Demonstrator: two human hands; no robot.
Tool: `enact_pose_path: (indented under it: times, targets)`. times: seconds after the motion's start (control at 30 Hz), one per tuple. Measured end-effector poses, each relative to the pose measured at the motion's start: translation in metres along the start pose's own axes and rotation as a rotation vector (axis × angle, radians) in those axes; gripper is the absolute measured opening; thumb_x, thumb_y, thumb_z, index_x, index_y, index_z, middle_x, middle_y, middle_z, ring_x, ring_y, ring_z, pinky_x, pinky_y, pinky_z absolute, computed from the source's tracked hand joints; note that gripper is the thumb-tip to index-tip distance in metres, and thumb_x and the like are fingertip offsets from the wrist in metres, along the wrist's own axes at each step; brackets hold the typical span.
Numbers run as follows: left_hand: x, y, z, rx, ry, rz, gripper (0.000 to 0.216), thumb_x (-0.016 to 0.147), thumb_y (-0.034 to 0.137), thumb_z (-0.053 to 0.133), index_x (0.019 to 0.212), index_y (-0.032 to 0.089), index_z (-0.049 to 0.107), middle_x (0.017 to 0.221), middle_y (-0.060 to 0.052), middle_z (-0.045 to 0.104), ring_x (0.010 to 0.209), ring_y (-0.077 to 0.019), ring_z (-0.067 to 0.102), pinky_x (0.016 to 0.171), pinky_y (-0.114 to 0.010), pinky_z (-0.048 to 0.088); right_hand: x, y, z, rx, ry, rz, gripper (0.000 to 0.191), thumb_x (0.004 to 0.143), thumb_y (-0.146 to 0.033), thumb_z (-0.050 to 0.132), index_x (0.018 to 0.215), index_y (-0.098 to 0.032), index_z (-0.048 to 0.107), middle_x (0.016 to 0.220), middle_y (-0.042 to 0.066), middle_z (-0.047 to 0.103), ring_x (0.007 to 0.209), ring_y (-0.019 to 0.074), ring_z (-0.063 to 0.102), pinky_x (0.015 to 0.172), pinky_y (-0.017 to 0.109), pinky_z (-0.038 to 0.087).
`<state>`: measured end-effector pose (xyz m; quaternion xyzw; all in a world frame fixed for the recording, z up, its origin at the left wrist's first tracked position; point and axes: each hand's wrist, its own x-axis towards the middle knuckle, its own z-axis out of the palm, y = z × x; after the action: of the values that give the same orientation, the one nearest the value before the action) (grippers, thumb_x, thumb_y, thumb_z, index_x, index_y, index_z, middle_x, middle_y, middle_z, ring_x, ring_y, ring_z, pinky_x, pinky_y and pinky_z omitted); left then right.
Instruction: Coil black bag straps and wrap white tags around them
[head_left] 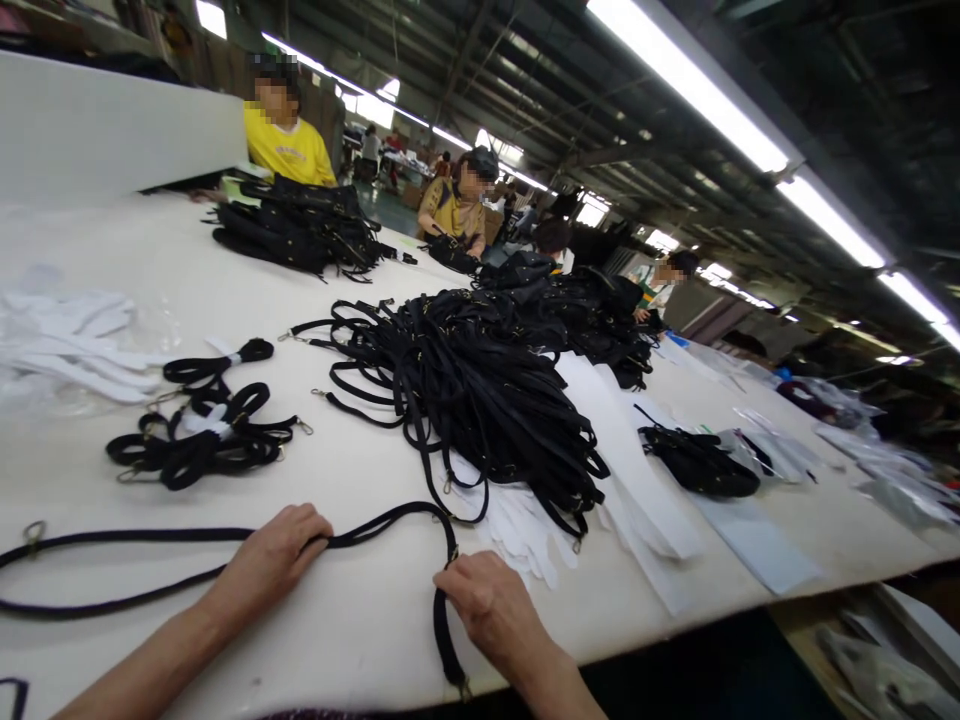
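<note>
Black webbing strap (346, 541): long, narrow, flat, partly doubled, lying along bench (337, 610) near edge and looping toward left edge; metal hook (464, 689) on end by near edge

Left hand (285, 545) closed over strap, fingers bent; right hand (487, 600) pinching it beside small metal fitting (454, 553), fingers curled

One strap in hands; two white bands (212, 421) visible around coiled straps (236, 452) toward left edge; mid-bench strap heap (480, 400) too tangled to count; one soft black bag (701, 465) toward right edge; smooth, thin white strips (637, 480) beside heap
</note>
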<state>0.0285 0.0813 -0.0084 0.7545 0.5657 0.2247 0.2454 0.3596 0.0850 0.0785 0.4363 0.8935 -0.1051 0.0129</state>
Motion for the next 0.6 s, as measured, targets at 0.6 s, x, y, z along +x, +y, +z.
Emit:
enact_pose_path:
  times: [0.6]
  targets:
    - [-0.008, 0.003, -0.013, 0.106, 0.085, 0.005, 0.02, 0.092, 0.021, 0.052, 0.103, 0.029, 0.067, 0.094, -0.002, 0.066, 0.092, -0.0208, 0.059, 0.084, -0.035, 0.045, 0.124, -0.098, 0.064, 0.336, 0.076, -0.125, 0.009, 0.092, -0.029, 0.063, 0.098, -0.03, 0.07, 0.117, -0.001, 0.066, 0.111, 0.0178, 0.056, 0.112, 0.046, 0.025]
